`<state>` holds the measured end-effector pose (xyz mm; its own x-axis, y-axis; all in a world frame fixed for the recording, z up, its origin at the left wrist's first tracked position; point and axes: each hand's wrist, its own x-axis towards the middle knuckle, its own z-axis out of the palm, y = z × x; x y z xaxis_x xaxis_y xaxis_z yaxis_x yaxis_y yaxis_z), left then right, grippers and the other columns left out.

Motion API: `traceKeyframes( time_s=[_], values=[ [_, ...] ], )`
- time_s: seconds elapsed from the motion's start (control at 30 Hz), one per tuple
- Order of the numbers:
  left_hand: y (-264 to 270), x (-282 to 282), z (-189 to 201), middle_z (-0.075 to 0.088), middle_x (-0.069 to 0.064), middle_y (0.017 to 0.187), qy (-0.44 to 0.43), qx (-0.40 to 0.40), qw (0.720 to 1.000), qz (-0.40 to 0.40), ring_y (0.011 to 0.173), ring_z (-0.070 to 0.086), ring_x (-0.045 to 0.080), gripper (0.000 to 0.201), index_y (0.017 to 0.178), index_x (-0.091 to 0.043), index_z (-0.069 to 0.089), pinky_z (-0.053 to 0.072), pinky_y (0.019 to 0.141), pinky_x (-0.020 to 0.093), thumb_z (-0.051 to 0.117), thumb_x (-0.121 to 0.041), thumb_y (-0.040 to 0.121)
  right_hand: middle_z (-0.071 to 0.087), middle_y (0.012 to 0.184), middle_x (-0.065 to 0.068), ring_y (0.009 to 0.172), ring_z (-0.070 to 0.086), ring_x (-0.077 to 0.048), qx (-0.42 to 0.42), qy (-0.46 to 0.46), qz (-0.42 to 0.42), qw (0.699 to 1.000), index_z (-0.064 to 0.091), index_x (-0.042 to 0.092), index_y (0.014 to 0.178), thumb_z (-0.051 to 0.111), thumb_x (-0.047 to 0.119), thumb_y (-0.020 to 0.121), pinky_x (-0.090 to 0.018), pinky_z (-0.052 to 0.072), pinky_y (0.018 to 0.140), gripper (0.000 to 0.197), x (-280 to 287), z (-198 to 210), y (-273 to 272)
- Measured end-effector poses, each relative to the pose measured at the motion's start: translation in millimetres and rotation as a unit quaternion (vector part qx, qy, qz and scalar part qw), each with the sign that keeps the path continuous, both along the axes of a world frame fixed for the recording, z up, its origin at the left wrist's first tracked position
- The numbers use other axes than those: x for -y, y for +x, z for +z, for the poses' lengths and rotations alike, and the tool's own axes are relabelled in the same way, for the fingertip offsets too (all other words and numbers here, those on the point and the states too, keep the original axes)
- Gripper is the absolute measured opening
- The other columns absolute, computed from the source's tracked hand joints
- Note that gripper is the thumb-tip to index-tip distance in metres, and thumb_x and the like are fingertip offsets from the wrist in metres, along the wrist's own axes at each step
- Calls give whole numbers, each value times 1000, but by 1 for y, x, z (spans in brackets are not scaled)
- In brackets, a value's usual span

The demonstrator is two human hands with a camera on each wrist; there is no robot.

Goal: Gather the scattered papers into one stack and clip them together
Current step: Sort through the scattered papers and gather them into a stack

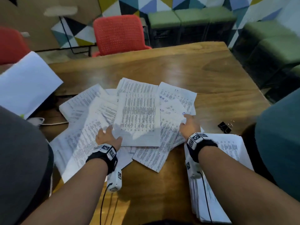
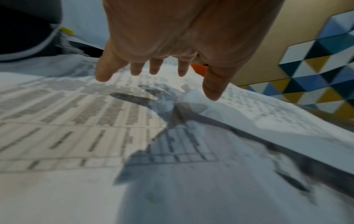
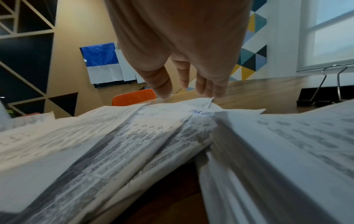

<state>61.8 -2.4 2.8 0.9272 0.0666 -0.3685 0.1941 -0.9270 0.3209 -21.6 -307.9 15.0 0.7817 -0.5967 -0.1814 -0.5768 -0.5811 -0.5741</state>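
Note:
Several printed sheets (image 1: 138,114) lie scattered and overlapping on the wooden table (image 1: 203,75). My left hand (image 1: 108,135) hovers just over the left side of the pile with fingers spread; the left wrist view shows the hand (image 2: 159,72) open above the paper (image 2: 76,113). My right hand (image 1: 189,125) reaches over the right side, its straight fingers (image 3: 206,89) at the far edge of a handwritten sheet (image 3: 199,104). A thick stack (image 1: 215,172) lies under my right forearm. A black binder clip (image 1: 224,127) sits on the table to the right, also seen as a clip (image 3: 323,95).
A red chair (image 1: 119,34) stands behind the table. A white sheet bundle (image 1: 27,85) overhangs the left edge. Dark chair backs sit at near left (image 1: 21,159) and near right (image 1: 279,140). Green benches (image 1: 190,18) line the far wall. Bare wood lies beyond the pile.

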Motion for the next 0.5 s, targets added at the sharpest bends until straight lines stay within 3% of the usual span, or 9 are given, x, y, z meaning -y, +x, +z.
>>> traceKeyframes(
  time_s=[0.13,0.27,0.33,0.4,0.5],
  values=[
    [10,-35,1,-6,9,161,39,-76,995,59,144,1,43,95,152,-33,3,16,115,56,58,-62,80,32,143,-21,131,35,-38,-77,-34,-55,995,30,14,144,56,22,86,-45,34,109,65,6,-11,25],
    [12,-50,-3,-8,5,161,28,-104,992,63,143,4,49,103,149,-42,1,20,110,64,61,-71,71,17,151,-15,133,32,-40,-186,17,-99,978,12,28,147,63,28,75,-52,36,107,88,19,-18,39],
    [13,-49,-6,-8,4,161,36,-115,991,56,142,2,50,102,149,-44,2,19,110,66,57,-76,70,20,150,-15,133,30,-40,-206,18,-93,974,9,30,147,63,27,75,-53,37,106,90,19,-21,46],
    [14,-46,-6,-6,3,161,33,-124,990,64,142,0,51,93,147,-48,10,17,110,66,51,-81,70,26,148,-16,133,29,-41,-210,-4,-69,975,11,24,147,63,24,77,-51,36,105,88,14,-21,53],
    [15,-42,-2,3,2,158,18,-125,989,72,142,2,49,71,134,-50,36,20,109,66,56,-77,71,26,150,-12,133,28,-41,-215,-25,3,976,8,22,149,57,22,81,-51,34,106,85,4,-24,60]
  ],
)
